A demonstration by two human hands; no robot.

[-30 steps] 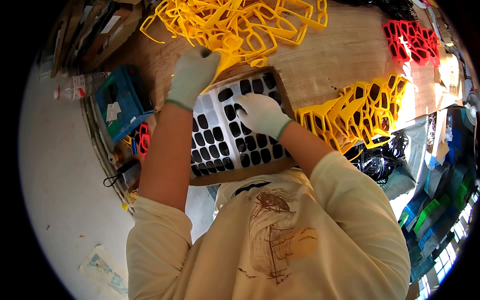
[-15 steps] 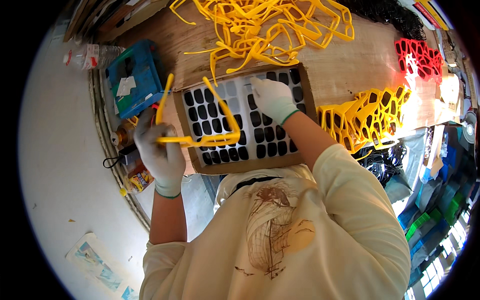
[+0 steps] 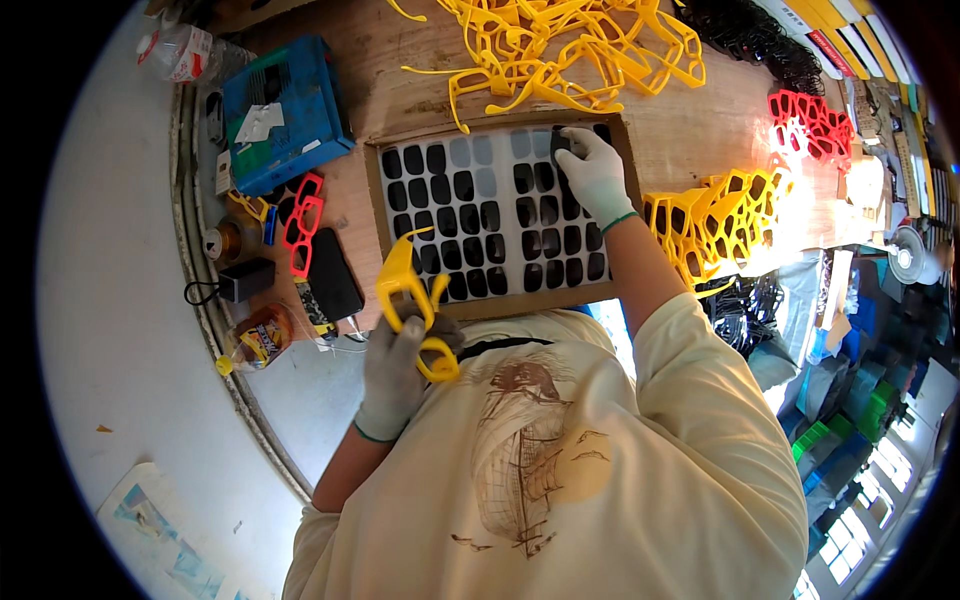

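Note:
My left hand (image 3: 395,370), in a pale glove with darkened fingers, is closed around a yellow glasses frame (image 3: 398,285). The frame is tilted, just off the near left corner of a shallow cardboard box (image 3: 630,165). Inside the box, dark lenses (image 3: 471,251) sit in rows on a whitish tray, with several paler spots in the far row. My gloved right hand (image 3: 597,180) reaches over the box's far right part. Its thumb and fingertips pinch a dark lens (image 3: 559,146).
Tangled yellow frames (image 3: 570,55) lie beyond the box. Yellow glasses with dark lenses (image 3: 715,225) stand to its right, red ones (image 3: 810,128) farther off. At left are a blue case (image 3: 285,115), red glasses (image 3: 302,225), a black phone (image 3: 338,275) and a plastic bottle (image 3: 190,52).
My left hand has come down and toward my body, turning the yellow frame away from over the lenses. My right hand has shifted right along the far row and now pinches a lens.

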